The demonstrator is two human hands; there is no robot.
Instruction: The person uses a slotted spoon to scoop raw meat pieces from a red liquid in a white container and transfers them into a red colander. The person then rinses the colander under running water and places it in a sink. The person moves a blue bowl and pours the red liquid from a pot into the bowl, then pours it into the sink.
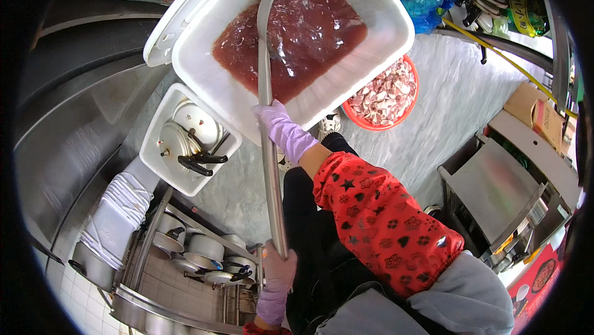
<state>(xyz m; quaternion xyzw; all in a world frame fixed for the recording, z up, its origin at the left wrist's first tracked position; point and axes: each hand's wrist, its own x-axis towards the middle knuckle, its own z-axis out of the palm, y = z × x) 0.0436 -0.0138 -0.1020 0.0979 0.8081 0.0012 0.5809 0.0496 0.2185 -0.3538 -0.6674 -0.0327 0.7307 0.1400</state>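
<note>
Both hands wear thin purple gloves and hold one long metal handle. My left hand (277,267) grips its lower end, at the bottom of the view. Farther up the shaft, at the near rim of a large white plastic tub (195,51), my right hand (283,126) is closed around it. The long-handled metal strainer or ladle (265,70) reaches across the tub. Its round head lies partly sunk in reddish-brown liquid (320,33), so its type is unclear. Pieces under the liquid cannot be made out.
A red basin (351,114) of cut raw meat (385,96) stands on the floor right of the tub. At left, a smaller white bin (155,154) holds pressure-cooker lids (178,142). Pots (204,251) fill a metal rack at lower left; a steel cart (494,186) stands at right.
</note>
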